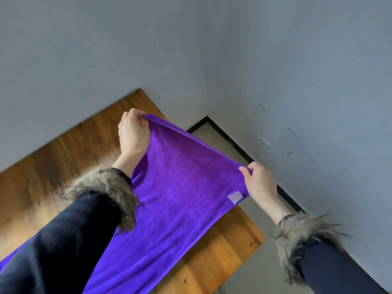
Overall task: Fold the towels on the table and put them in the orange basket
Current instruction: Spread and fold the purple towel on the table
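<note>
A purple towel (178,187) is stretched taut in the air above the wooden table (63,166). My left hand (133,134) pinches its far left corner. My right hand (261,183) pinches the far right corner, close to a small white label (235,197) on the cloth. The towel's lower part runs down toward me and out of the frame at the bottom left, partly hidden by my dark left sleeve. The orange basket is not in view.
The table sits in a corner of grey walls (275,60). A white wall socket (262,142) is on the right wall. A strip of pale floor (250,272) with a black skirting runs along the table's right edge.
</note>
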### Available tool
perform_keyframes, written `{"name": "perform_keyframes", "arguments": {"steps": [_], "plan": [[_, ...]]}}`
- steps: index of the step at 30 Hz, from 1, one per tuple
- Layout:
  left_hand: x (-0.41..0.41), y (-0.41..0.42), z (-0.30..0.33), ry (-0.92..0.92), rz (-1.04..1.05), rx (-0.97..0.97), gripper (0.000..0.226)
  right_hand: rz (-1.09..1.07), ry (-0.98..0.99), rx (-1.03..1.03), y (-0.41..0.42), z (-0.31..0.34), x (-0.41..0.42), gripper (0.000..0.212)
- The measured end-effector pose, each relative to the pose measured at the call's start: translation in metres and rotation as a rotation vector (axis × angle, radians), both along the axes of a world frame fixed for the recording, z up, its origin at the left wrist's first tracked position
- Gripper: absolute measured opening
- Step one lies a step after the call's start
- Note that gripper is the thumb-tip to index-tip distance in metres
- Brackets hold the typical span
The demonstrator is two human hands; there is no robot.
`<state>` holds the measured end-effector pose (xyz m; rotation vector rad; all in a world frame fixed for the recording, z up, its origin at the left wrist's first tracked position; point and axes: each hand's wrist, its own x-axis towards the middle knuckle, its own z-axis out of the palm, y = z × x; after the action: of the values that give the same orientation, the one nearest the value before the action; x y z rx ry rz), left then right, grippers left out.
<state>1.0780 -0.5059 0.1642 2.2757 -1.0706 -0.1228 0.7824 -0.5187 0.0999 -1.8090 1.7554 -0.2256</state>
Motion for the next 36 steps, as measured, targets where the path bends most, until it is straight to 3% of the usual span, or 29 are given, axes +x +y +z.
{"name": "perform_keyframes", "arguments": {"steps": [2, 7, 13, 19, 21, 25, 31, 36], "plan": [[0.001, -0.008, 0.011, 0.081, 0.058, -0.048, 0.019, -0.03, -0.028, -0.055, -0.009, 0.01, 0.005, 0.024], [0.01, -0.015, 0.019, 0.538, 0.163, -0.197, 0.018, -0.019, -0.114, -0.036, -0.017, 0.031, 0.017, 0.018], [0.036, 0.056, 0.004, 1.289, 0.342, -0.281, 0.01, 0.226, -0.146, 0.146, 0.025, 0.038, 0.054, 0.026], [0.089, 0.144, 0.001, 1.549, 0.538, -0.349, 0.012, 0.396, -0.198, 0.212, 0.082, 0.055, 0.109, 0.017], [0.103, 0.169, 0.003, 1.559, 0.546, -0.353, 0.008, 0.436, -0.228, 0.226, 0.103, 0.061, 0.13, 0.013], [0.123, 0.209, 0.014, 1.383, 0.598, -0.398, 0.013, 0.548, -0.236, 0.259, 0.154, 0.068, 0.168, 0.01], [0.154, 0.262, 0.049, 1.261, 0.304, -0.422, 0.022, 0.689, -0.278, 0.321, 0.225, 0.082, 0.217, 0.002], [0.182, 0.328, 0.049, 1.162, 0.303, -0.422, 0.02, 0.83, -0.257, 0.48, 0.286, 0.078, 0.256, 0.01]]}}
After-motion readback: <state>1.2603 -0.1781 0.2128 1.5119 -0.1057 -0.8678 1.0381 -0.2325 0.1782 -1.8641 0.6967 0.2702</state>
